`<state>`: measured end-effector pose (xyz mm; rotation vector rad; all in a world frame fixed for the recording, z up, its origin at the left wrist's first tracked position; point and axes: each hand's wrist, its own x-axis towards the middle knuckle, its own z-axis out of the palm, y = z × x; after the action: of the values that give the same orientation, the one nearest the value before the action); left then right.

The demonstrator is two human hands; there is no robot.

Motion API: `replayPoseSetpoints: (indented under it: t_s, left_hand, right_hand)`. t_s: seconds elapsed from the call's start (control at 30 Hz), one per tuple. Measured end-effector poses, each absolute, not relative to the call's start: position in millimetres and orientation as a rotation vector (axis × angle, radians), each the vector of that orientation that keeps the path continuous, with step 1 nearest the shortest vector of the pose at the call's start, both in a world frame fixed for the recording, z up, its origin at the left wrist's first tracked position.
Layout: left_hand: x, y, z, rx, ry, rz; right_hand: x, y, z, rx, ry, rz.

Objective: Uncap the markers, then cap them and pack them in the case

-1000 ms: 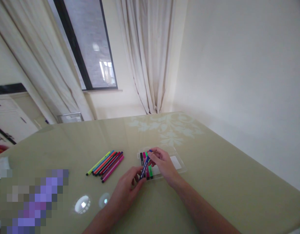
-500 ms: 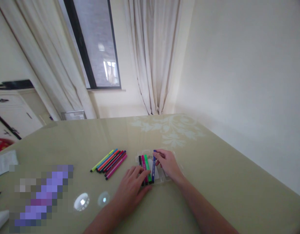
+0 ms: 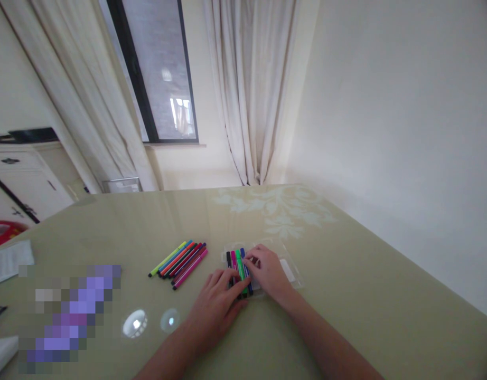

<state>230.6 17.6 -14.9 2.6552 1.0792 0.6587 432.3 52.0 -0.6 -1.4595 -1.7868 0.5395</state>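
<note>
A clear plastic case (image 3: 297, 274) lies on the table, holding a row of markers. From left to right they are a black marker (image 3: 228, 257), a pink marker (image 3: 233, 256), a green marker (image 3: 239, 256) and a blue marker (image 3: 242, 252). My right hand (image 3: 270, 270) pinches the blue marker near its upper part, beside the green one. Stretched over the lower ends of the row, my left hand (image 3: 216, 302) rests its fingers on the markers and covers part of them.
Left of the case, several loose markers (image 3: 182, 262) lie side by side at a slant. A pixelated purple object (image 3: 79, 311) and a folded white sheet (image 3: 11, 261) are further left. The table (image 3: 358, 295) meets the wall on the right.
The blue marker has shifted left and now lies against the green one in the row. My right hand moved left with it, and my left fingers reach slightly further across.
</note>
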Motion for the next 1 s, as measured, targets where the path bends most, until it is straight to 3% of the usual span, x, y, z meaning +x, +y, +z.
replayPoseSetpoints:
  t_s: [0.37,0.5,0.67,0.83,1.0]
  left_hand:
    - [228.3,23.0,-6.8,2.593,1.101,0.656]
    - [212.0,40.0,-7.6,2.508,1.658,0.788]
    - [197.4,48.7,-6.1,2.452,2.227,0.600]
    - [198.0,51.6,-11.8,2.454,1.989,0.604]
    - [205.5,52.6,-13.8,2.223,1.626,0.955]
  right_hand:
    - [434.9,50.9,2.5,-1.488,-1.837,0.517]
    - [435.0,48.3,6.7,-1.476,-1.805,0.503]
    - [432.6,46.1,10.1,-1.453,-1.778,0.497]
    - [432.2,44.8,11.6,-1.425,-1.767,0.504]
    - [431.7,42.6,14.3,-1.392,-1.754,0.518]
